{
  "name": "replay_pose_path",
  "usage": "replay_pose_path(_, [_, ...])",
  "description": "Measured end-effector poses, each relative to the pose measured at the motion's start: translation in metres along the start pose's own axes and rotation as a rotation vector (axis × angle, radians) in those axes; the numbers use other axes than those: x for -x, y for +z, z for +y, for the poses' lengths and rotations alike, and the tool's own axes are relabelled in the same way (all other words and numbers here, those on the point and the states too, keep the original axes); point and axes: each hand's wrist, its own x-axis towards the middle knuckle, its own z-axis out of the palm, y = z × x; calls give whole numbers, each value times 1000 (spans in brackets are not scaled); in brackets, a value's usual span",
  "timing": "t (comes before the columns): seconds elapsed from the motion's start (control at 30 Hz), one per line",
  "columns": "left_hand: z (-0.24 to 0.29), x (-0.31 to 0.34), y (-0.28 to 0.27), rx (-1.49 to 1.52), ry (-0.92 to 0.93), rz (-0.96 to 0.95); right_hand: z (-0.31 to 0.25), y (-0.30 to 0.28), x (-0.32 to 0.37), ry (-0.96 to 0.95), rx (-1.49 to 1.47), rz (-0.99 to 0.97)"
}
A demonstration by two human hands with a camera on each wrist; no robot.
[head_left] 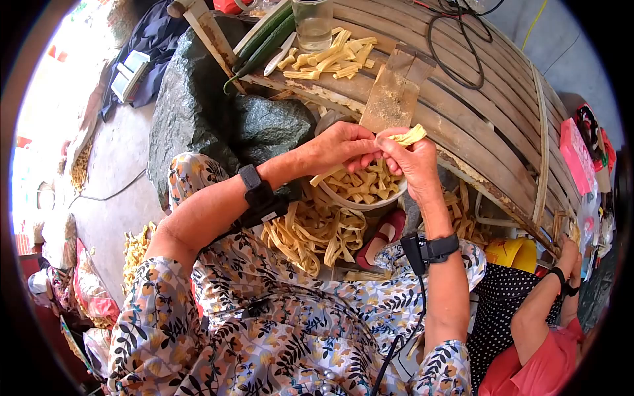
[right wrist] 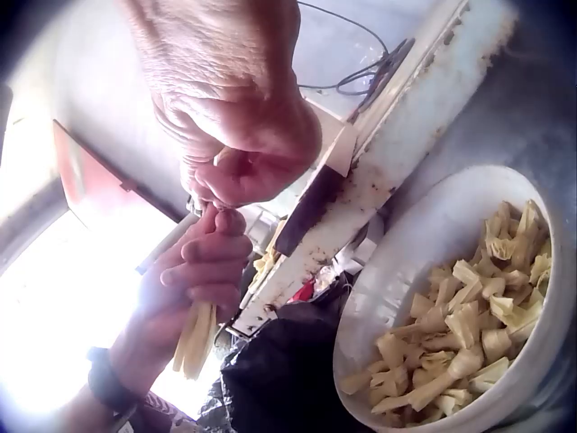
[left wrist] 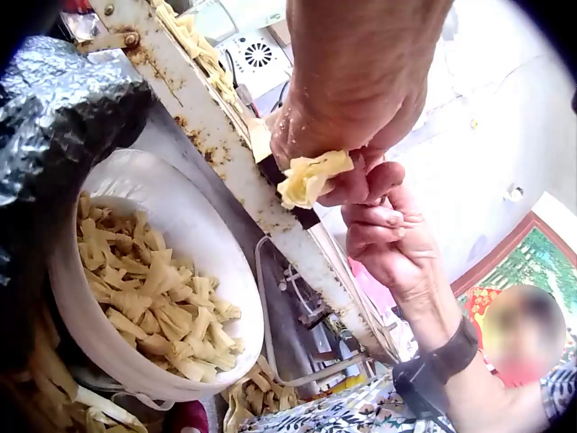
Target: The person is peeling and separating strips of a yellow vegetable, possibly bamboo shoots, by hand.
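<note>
Both hands meet above a white bucket [head_left: 357, 205] of knotted pale-yellow pieces [head_left: 370, 185]. My left hand [head_left: 340, 148] has its fingers curled round a yellow strip, whose folded end [left wrist: 311, 179] sticks out in the left wrist view and whose long tails [right wrist: 195, 338] hang below that hand in the right wrist view. My right hand [head_left: 415, 165] pinches the strip too, and a yellow end [head_left: 411, 136] shows above its thumb. The fingertips of the two hands touch. Fingers hide the middle of the strip, so I cannot tell whether it is one piece.
A slatted wooden surface [head_left: 462, 109] bears more yellow pieces [head_left: 333, 56], a glass [head_left: 313, 25], cucumbers [head_left: 267, 39], a small board [head_left: 391, 99] and a black cable [head_left: 456, 76]. Long strips [head_left: 314, 231] lie below the bucket. Dark plastic [head_left: 191, 112] stands left; another person [head_left: 541, 330] sits right.
</note>
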Motion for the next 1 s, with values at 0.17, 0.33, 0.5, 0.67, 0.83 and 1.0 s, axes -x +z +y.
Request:
replay_pose_path(0.17, [1, 1, -9, 206, -83, -18, -3, -6, 1, -29, -133, 25])
replay_pose_path(0.33, [1, 3, -11, 288, -115, -72, -3, -10, 3, 30, -141, 28])
replay_pose_path(0.5, [5, 4, -13, 324, -109, -206, -6, -16, -5, -43, -210, 53])
replay_pose_path(0.67, [13, 2, -7, 501, 54, -300, -17, -15, -6, -240, -207, 122])
replay_pose_path(0.83, [29, -5, -21, 809, 194, -85, -11, 2, -1, -618, 536, 291])
replay_pose_path(1.0, [28, -14, -28, 927, 328, -94, -9, 43, 9, -723, 636, 140])
